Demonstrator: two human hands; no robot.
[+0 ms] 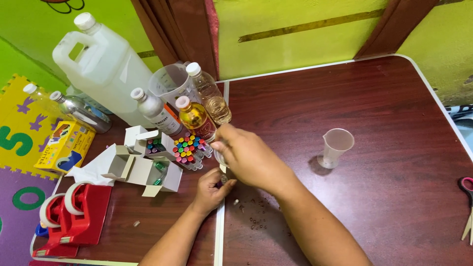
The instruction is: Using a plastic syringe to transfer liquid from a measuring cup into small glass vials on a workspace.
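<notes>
My right hand (249,156) is curled around a small clear glass vial (220,158) just above the dark red table (345,98). My left hand (211,189) sits directly below it, fingers pinched on something tiny at the vial's lower end; what it pinches is too small to tell. Right beside both hands stands a cluster of small vials with coloured caps (189,148). Dark crumbs (256,221) lie on the table under my right forearm.
Bottles crowd the back left: a big white jug (106,64), a measuring jug (170,81), a clear bottle (209,96), an amber bottle (193,116). Open white cardboard boxes (143,170), a red tape dispenser (79,216), a small plastic cup (335,147), scissors (467,207) at the right edge.
</notes>
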